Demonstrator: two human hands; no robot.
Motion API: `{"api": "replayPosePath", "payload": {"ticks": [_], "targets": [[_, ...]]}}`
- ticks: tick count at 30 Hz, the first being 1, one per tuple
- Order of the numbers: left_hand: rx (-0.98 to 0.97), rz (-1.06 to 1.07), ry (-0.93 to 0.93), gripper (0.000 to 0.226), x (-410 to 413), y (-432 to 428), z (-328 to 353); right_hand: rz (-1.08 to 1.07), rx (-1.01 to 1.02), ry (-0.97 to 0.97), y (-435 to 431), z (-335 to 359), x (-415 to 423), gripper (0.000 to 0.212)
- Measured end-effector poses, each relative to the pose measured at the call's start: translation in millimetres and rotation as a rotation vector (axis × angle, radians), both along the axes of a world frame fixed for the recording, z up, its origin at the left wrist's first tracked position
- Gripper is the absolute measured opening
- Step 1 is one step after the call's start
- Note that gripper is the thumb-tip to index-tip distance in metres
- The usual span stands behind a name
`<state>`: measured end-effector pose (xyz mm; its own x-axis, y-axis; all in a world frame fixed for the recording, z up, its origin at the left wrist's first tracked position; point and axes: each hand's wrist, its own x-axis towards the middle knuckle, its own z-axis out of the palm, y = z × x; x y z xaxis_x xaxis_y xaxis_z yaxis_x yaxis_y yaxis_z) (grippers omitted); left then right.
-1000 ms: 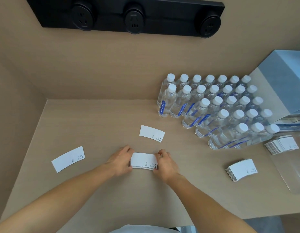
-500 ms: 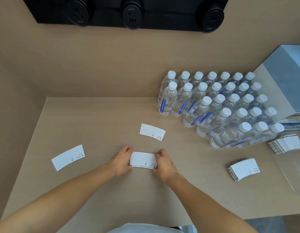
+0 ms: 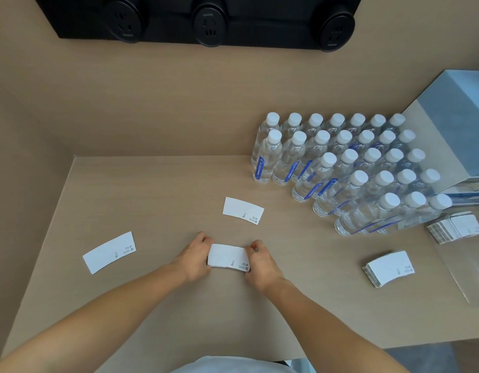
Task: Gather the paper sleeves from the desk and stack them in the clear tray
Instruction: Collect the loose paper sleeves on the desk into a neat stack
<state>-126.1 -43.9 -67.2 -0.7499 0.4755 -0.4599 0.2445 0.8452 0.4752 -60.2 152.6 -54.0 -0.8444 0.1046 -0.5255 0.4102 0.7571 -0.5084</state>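
A small stack of white paper sleeves [image 3: 227, 257] lies on the desk in front of me. My left hand [image 3: 195, 258] grips its left end and my right hand [image 3: 260, 261] grips its right end. One loose sleeve [image 3: 243, 210] lies just beyond the stack. Another loose sleeve [image 3: 109, 252] lies far to the left. A second stack of sleeves [image 3: 388, 268] sits on the desk to the right. The clear tray [image 3: 464, 273] is at the right edge, with a fanned pile of sleeves [image 3: 456, 228] inside its far end.
Several rows of water bottles [image 3: 348, 168] with white caps stand at the back right. A grey-blue box [image 3: 458, 122] rises behind them. A black socket panel [image 3: 206, 20] is on the back wall. A side wall bounds the desk on the left.
Both hands stay on the stack with only slight finger shifts. The view has tilted a little.
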Motion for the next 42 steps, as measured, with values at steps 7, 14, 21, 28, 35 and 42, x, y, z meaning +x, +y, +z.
{"api": "replayPosePath", "payload": {"ticks": [7, 14, 21, 28, 35, 42], "targets": [[-0.077, -0.026, -0.004, 0.025, -1, 3, 3, -0.005, 0.020, -0.046, -1, 2, -1, 0.023], [-0.091, 0.000, -0.010, 0.027, -1, 5, 3, 0.040, 0.045, -0.014, -4, 0, 0, 0.027], [-0.070, -0.004, 0.012, 0.022, 2, 10, 7, 0.220, 0.212, 0.153, 1, -9, 3, 0.021], [-0.095, -0.042, -0.035, 0.044, -6, 5, 13, 0.259, 0.195, 0.101, 4, 0, 2, 0.026], [-0.139, -0.117, -0.020, 0.042, -40, 11, 38, 0.101, 0.112, 0.070, 24, 14, -26, 0.043], [-0.133, -0.110, 0.065, 0.039, -83, 39, 44, -0.016, 0.076, 0.113, 42, 13, -75, 0.049]]}}
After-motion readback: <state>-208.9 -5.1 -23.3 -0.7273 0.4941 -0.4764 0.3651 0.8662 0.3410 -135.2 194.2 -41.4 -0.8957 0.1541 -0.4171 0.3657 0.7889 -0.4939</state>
